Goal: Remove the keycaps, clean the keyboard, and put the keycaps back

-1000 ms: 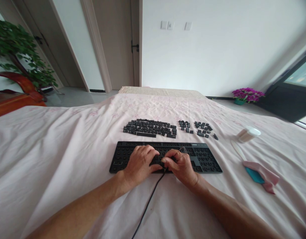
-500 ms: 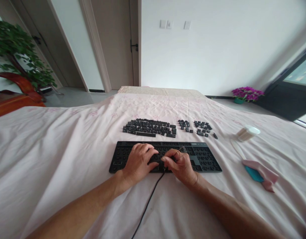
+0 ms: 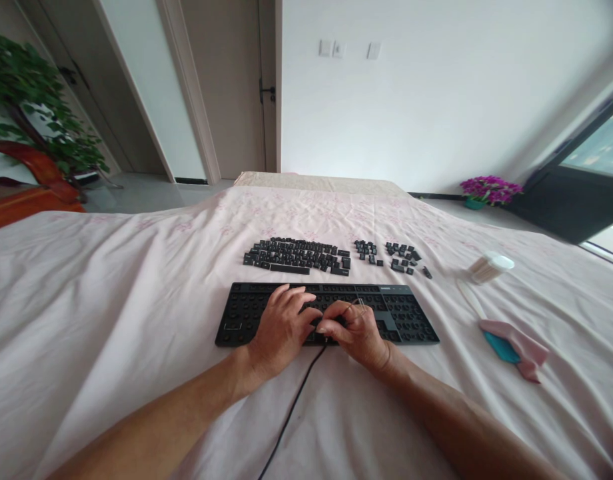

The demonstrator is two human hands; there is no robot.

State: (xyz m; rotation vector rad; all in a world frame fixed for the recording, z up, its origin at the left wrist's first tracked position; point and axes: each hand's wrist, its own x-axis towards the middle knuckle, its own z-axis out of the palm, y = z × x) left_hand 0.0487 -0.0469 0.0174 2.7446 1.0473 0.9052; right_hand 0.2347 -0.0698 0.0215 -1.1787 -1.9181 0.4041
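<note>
A black keyboard (image 3: 414, 317) with its keycaps taken off lies in front of me on the pink cloth. My left hand (image 3: 281, 327) rests over its middle, three fingers stretched across the key sockets. Thumb and index finger of that hand curl together beside my right fingertips; whatever they pinch is hidden. My right hand (image 3: 354, 333) is closed, thumb against index finger, around a thin wire keycap puller (image 3: 359, 303) whose metal loops stick out above the knuckles. A black cable (image 3: 296, 407) runs from below my right fingertips toward me.
Loose keycaps (image 3: 296, 255) lie grouped behind the keyboard, with smaller clusters (image 3: 401, 253) to the right. Farther right are a white-lidded container of cotton swabs (image 3: 491, 267) and a pink and blue cloth (image 3: 519, 347). Doors and a wall stand beyond the cloth-covered surface (image 3: 136, 280).
My left index finger and thumb have drawn together and moved right, up against my right fingertips. My right hand keeps its pinch. The whole view has shifted slightly.
</note>
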